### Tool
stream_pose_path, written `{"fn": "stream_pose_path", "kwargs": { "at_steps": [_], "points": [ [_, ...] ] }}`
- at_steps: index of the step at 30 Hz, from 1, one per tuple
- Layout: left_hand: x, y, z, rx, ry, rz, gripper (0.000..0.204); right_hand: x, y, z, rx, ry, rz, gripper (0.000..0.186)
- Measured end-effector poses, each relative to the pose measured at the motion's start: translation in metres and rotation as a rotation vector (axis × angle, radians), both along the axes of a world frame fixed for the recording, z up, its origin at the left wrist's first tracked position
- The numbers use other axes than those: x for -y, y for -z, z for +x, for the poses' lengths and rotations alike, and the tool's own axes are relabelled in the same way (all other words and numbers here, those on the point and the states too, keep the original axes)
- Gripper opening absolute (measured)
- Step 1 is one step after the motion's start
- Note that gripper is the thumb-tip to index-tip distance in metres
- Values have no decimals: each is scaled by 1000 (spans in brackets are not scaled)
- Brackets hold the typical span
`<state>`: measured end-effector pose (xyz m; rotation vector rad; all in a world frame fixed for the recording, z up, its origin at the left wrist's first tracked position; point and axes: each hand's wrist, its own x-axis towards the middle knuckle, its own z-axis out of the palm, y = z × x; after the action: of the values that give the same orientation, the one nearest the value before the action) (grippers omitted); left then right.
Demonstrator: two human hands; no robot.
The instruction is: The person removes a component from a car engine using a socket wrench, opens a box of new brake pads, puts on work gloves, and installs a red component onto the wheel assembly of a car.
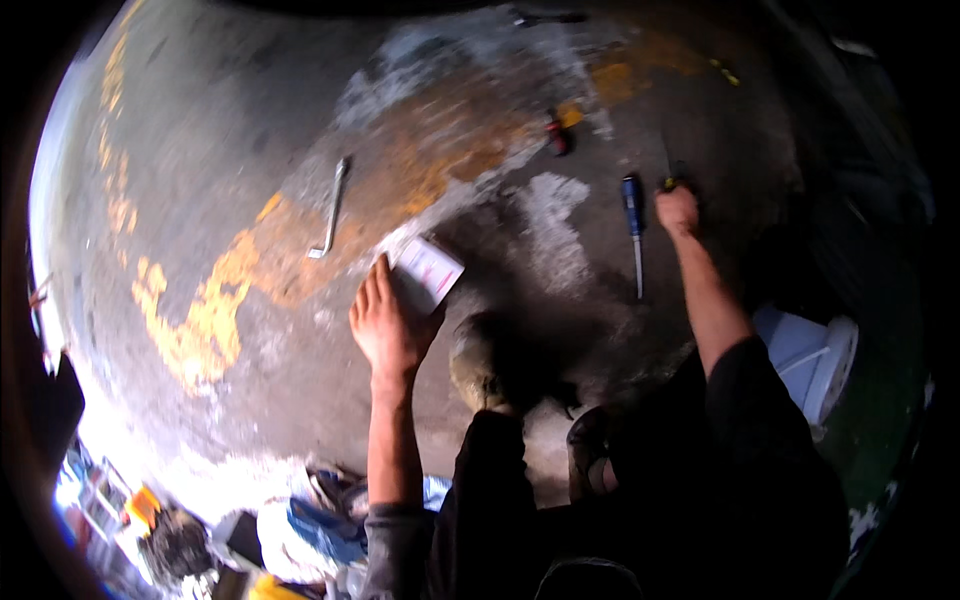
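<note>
Beneath the tools we are viewing a worn grey-brown floor (250, 120), bearing broken patches of yellow paint (200, 325) and whitish stains (555, 225). Left of centre, we are seeing a silver wrench (332, 208) with its bent end toward the wearer. On the right, a blue-handled screwdriver (633, 205) is lying with its shaft pointing nearer. Between and beyond these, we are noting a small red-and-black object (557, 135), and farther off a slim yellow-and-dark one (726, 72), both too blurred to identify. Near the top edge, a dark elongated object (550, 18) is resting.
</note>
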<state>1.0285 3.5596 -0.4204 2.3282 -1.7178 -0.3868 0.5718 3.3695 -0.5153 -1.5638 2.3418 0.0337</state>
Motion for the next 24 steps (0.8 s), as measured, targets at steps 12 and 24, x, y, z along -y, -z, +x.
{"fn": "stream_pose_path", "kwargs": {
  "at_steps": [12,24],
  "points": [
    [-26,15,4,14,-25,-64,91,-117,-225,225,667,-879,139,38],
    [-27,16,6,10,-44,-45,95,-121,-244,238,515,-974,129,42]
  ]
}}
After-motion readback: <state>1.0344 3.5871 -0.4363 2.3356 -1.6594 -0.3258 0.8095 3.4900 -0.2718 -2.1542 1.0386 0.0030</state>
